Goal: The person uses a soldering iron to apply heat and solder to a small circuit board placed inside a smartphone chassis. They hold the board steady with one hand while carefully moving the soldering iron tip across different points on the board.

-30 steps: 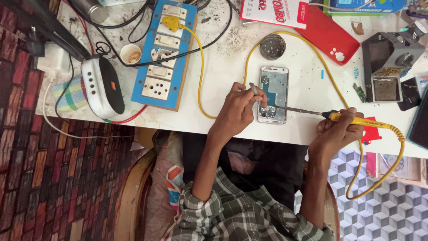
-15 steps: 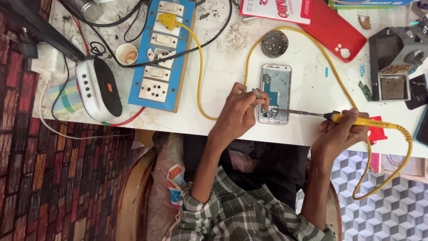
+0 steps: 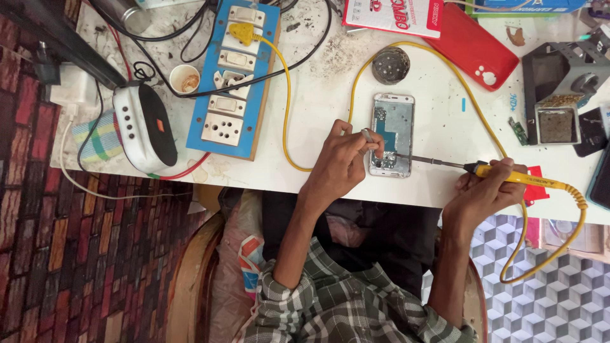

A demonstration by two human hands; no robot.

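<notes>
An opened phone (image 3: 393, 130) lies on the white table (image 3: 330, 95), its circuit board showing. My left hand (image 3: 340, 166) rests at the phone's left edge, pinching a thin metal tool against the lower part of the board. My right hand (image 3: 486, 190) grips a yellow-handled soldering iron (image 3: 508, 176). Its dark tip reaches left to the phone's lower right corner. The iron's yellow cable (image 3: 356, 76) loops over the table to a yellow plug on a blue socket board (image 3: 232, 82).
A red phone cover (image 3: 473, 47) and a round metal tip cleaner (image 3: 390, 65) lie beyond the phone. A black holder with a sponge tray (image 3: 559, 95) stands at the right. A white and black speaker (image 3: 145, 129), a small cup (image 3: 184, 79) and black cables sit left.
Both hands stay at the phone with the same tools. The view has shifted slightly; the iron tip remains at the phone's lower edge.
</notes>
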